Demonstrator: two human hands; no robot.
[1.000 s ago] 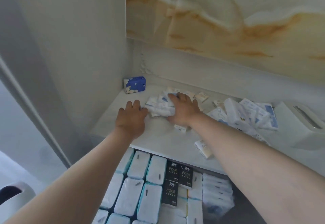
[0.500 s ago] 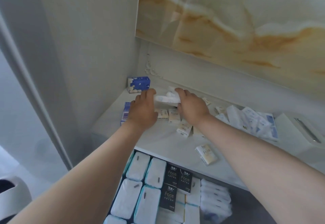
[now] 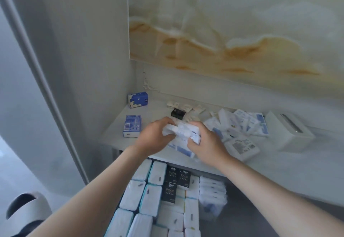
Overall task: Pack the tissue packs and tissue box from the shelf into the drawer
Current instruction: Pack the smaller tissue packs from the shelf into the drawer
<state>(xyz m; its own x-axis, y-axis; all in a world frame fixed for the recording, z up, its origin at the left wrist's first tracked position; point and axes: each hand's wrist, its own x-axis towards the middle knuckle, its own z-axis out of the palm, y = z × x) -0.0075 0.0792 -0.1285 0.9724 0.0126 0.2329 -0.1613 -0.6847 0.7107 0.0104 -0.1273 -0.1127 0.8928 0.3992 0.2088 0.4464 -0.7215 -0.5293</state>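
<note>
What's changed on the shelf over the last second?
The left hand, flat on the shelf before, joined the right hand in gripping a bundle of white tissue packs, and together they drew it toward the front edge. A small black pack behind is now uncovered. The blue box in the corner, the white tissue box and the drawer packs stayed put.
</note>
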